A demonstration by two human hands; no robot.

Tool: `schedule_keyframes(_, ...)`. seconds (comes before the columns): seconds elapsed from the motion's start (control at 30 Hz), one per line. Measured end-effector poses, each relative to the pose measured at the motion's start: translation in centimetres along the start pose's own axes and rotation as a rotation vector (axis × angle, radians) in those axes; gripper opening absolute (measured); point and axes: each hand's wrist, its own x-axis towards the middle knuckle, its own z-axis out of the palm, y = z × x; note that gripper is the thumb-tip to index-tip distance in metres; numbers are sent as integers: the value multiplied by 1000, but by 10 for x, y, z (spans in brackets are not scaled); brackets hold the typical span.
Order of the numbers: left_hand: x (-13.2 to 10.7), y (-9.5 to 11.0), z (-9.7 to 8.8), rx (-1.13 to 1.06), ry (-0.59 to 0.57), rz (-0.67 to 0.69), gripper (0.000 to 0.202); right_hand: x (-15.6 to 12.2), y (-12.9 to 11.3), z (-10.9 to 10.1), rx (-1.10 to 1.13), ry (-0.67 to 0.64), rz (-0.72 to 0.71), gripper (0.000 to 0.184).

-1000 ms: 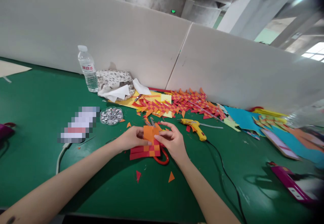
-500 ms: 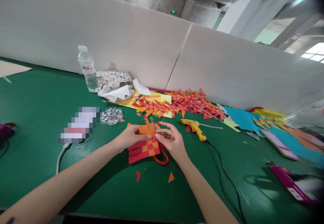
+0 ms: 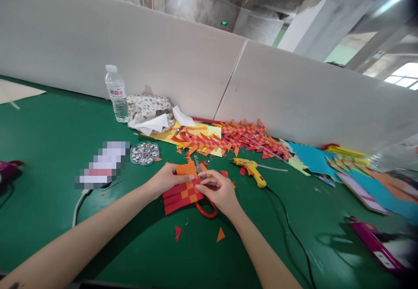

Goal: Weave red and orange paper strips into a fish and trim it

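Note:
Red and orange paper strips, woven into a checkered piece [image 3: 184, 193], are between my two hands above the green table. My left hand [image 3: 168, 178] pinches the paper's upper left part, thumb lying across the orange strips. At the right edge of the weave, the fingers of my right hand [image 3: 218, 189] are bent and closed on the paper. Scissors [image 3: 207, 213] with red-orange handles lie partly under the paper and my right hand, blades pointing away from me. Small red and orange triangle scraps [image 3: 220, 235] lie nearer to me.
A yellow glue gun [image 3: 251, 170] with a black cord lies to the right. Finished checkered paper fish [image 3: 244, 134] are heaped at the back. A tray of googly eyes [image 3: 144, 153], a pixelated phone-like object [image 3: 104, 165] and a water bottle [image 3: 117, 95] stand or lie left.
My right hand's fingers have curled in and moved slightly down along the paper's right edge. More of the scissor blades now shows. The camera view has tilted up a little.

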Motion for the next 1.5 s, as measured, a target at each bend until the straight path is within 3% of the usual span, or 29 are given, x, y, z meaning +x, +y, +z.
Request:
schedule_keyframes(0.4, -2, 2, 0, 22, 3, -33, 31, -1, 5, -1, -64, -22, -111, 25)
schedule_keyframes(0.63, 0, -1, -2, 30, -4, -3, 36, -1, 2, 0, -83, -53, -156, 15)
schedule_keyframes(0.93, 2, -6, -2, 68, 29, 10, 37, -3, -1, 0, -35, -72, -114, 11)
schedule_keyframes(1.13, -2, 1, 4, 88, 24, 19, 36, 1, 5, 3, 59, 62, -25, 26)
schedule_keyframes(1.33, 1, 0, 0, 200, 108, 38, 39, 3, 6, 3, 110, 23, 10, 31)
schedule_keyframes(1.5, 0, 0, 0, 224, 93, 77, 39, 2, 4, 2, 184, 5, 79, 38)
